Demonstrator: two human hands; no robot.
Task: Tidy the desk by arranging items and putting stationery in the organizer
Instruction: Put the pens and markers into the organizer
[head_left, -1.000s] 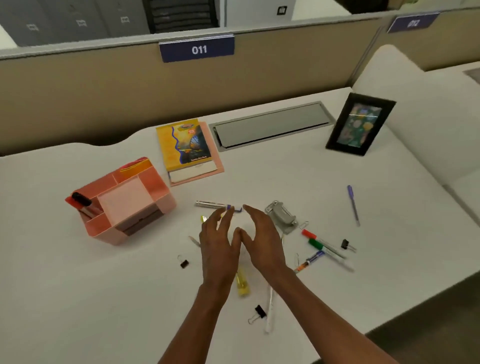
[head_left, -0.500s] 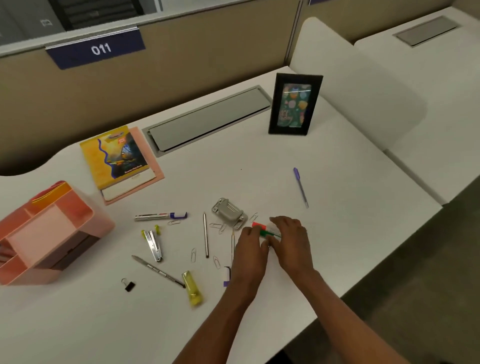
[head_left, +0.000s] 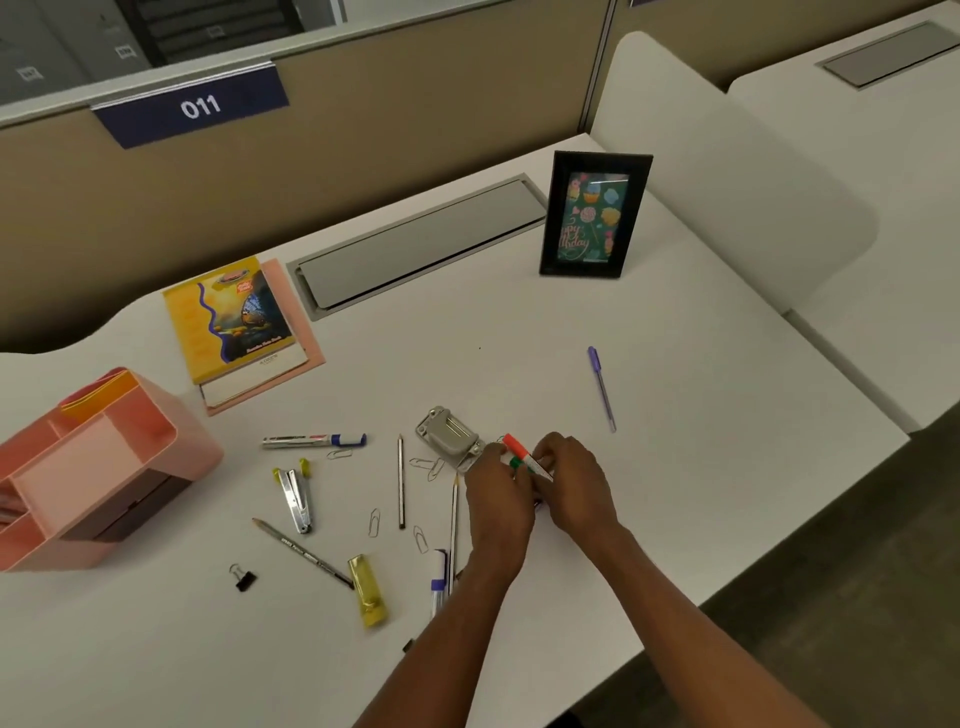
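Both hands have swung right from their empty hover, and now the left hand (head_left: 498, 493) and right hand (head_left: 576, 475) curl snugly round the red and green markers (head_left: 515, 446) beside the grey punch (head_left: 449, 434), well apart from the pink organizer (head_left: 197, 457), so gathering is underway.

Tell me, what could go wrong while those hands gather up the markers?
Both the left hand and right hand grip the markers together; one may slip on the way to the pink organizer at far left. Moving leftward could also knock the pencil and paper clips nearby.
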